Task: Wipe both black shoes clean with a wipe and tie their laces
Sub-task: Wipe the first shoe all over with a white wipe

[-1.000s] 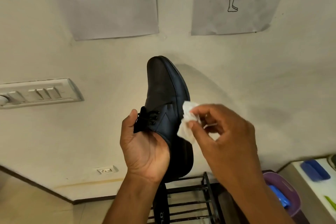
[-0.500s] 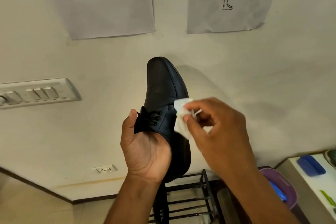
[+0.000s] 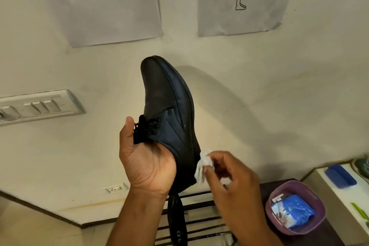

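Fingers (image 3: 207, 168) of the right hand (image 3: 233, 181) are pinched on a wipe (image 3: 202, 166) at the heel of a shoe (image 3: 169, 110) gripped by the left hand (image 3: 145, 158).

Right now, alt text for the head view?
A left hand holds a black shoe up, toe upward, while the right hand pinches a white wipe against its heel side. A second shoe rests below on a rack.

A black lace-up shoe (image 3: 167, 110) is held in the air, toe up, laces (image 3: 144, 129) facing left. A crumpled white wipe (image 3: 202, 166) touches its heel side. A second black shoe (image 3: 176, 223) lies on the rack (image 3: 203, 223) below.
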